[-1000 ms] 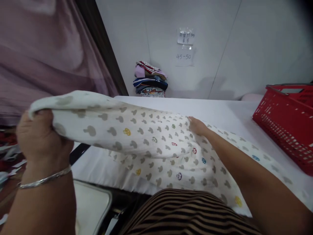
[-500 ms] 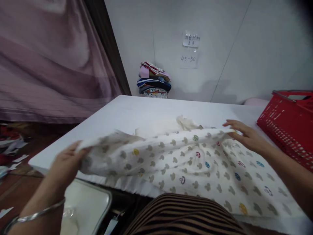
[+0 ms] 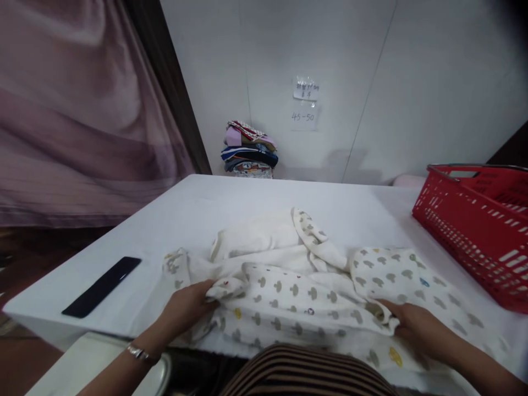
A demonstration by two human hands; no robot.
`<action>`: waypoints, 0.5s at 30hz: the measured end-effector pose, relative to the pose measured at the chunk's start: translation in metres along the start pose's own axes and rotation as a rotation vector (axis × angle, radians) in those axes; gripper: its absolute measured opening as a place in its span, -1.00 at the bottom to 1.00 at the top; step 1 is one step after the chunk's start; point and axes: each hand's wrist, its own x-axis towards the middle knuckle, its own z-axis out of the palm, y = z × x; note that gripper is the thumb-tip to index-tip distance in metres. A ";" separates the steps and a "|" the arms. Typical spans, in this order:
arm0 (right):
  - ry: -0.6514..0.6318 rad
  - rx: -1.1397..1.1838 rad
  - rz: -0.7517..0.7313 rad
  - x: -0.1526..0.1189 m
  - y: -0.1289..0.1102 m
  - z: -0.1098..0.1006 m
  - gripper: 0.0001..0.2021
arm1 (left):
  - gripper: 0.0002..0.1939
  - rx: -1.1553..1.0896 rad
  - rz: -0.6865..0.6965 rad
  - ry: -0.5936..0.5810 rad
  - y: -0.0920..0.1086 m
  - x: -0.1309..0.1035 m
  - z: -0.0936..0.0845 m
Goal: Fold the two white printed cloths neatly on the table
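Note:
A white cloth [image 3: 305,294] with grey and coloured mushroom prints lies rumpled along the front of the white table [image 3: 231,192]. Its plain white underside shows toward the back, with one printed edge curled over. My left hand [image 3: 192,302] pinches a fold of the cloth at its left part. On the right, my right hand [image 3: 408,324] grips another bunched fold near the front edge. The cloth between the two hands hangs in loose creases, and a flatter printed part spreads out beyond my right hand.
A black flat strip [image 3: 103,286] lies at the table's left. At the right edge stands a red plastic basket [image 3: 470,231]. Folded fabrics [image 3: 249,151] are stacked by the back wall. A pink curtain [image 3: 82,110] hangs at the left, and a white stool [image 3: 99,366] is below the table.
Both hands have come lower and closer to my body, the left one moving right. The cloth's left part has left the table's left side, and the black strip now shows there.

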 end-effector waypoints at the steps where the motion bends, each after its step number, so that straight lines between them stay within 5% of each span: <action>1: -0.008 0.016 -0.012 0.003 -0.003 -0.002 -0.52 | -0.71 0.013 0.014 0.022 0.001 0.004 -0.001; 5: -0.040 0.020 -0.051 0.027 -0.005 -0.020 -0.67 | -0.80 0.068 0.041 0.142 0.005 0.033 -0.011; 8: 0.029 -0.217 0.052 0.071 -0.001 -0.077 -0.69 | -0.73 0.125 0.027 0.273 0.018 0.081 -0.054; 12: 0.293 -0.361 0.313 0.145 -0.001 -0.229 -0.83 | -0.58 0.161 0.013 0.527 0.061 0.170 -0.179; 14: 0.442 -0.363 0.423 0.170 -0.004 -0.312 -0.73 | -0.50 0.089 0.012 0.704 0.087 0.209 -0.256; 15: 0.637 -0.337 0.498 0.177 -0.006 -0.347 -0.64 | -0.45 0.053 0.024 0.819 0.099 0.223 -0.291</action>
